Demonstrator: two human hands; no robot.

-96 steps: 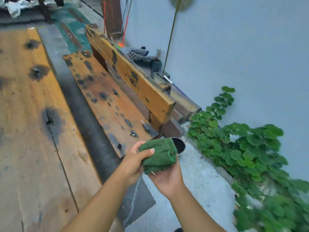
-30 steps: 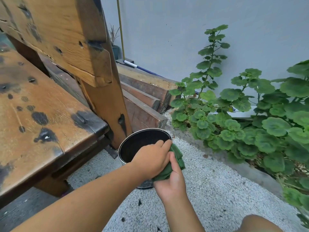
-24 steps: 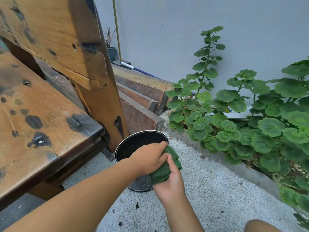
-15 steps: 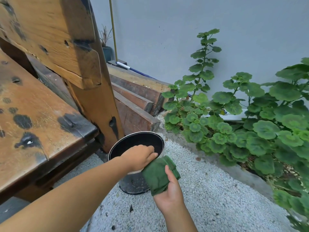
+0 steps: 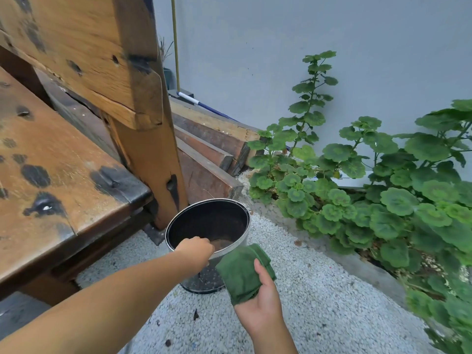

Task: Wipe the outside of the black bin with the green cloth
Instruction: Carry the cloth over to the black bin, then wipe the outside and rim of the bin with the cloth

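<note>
Fingers of the right hand [image 5: 264, 306] lie hidden under the green cloth [image 5: 240, 273].

A bench [image 5: 63, 162] stands on gravel [image 5: 319, 290]. Planks [image 5: 209, 152] lie stacked behind it by the wall [image 5: 332, 47]. Plants [image 5: 383, 200] grow along the wall's foot.

The left arm is stretched forward to the near rim of the bin [image 5: 214, 218], where the left hand [image 5: 195, 251] is curled over the edge with its fingers hooked inside. The right hand [image 5: 263, 302] is held just beside the bin's near right side. A folded cloth [image 5: 241, 273] is gripped in it, with the thumb laid on top and the fingers hidden beneath.
</note>
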